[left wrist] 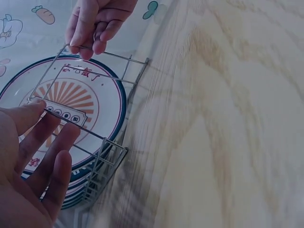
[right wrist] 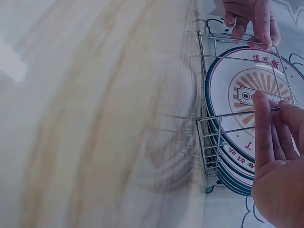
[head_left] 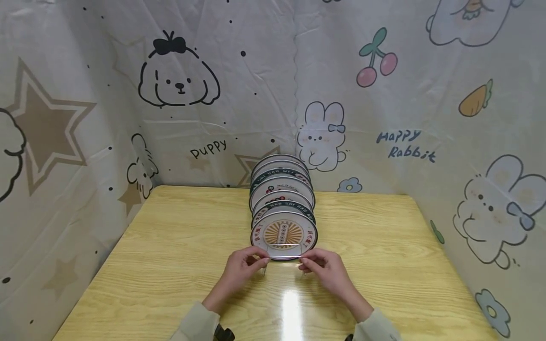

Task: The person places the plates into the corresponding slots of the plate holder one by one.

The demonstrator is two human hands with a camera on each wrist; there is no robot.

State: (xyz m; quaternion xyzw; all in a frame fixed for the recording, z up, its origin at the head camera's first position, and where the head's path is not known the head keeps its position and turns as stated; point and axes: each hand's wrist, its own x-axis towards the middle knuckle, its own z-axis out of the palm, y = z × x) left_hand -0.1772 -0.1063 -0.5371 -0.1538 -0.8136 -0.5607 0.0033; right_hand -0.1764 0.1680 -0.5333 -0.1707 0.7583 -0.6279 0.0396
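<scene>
A wire dish rack (head_left: 285, 257) stands on the table, holding several round plates (head_left: 284, 222) upright in a row that runs away from me. The front plate carries an orange sunburst print and red characters. My left hand (head_left: 243, 267) pinches the rack's near end at its left corner between thumb and fingers. At the right corner my right hand (head_left: 326, 269) pinches the same end. Both wrist views show the thin metal wire (left wrist: 71, 121) between the thumb and fingertips. Plates at the back are partly hidden by those in front.
The wood-grain table (head_left: 183, 232) extends on both sides of the rack. Behind and beside it hangs a cream cloth (head_left: 256, 85) printed with cartoon animals, stars and fruit. The farthest plates stand close to the back cloth.
</scene>
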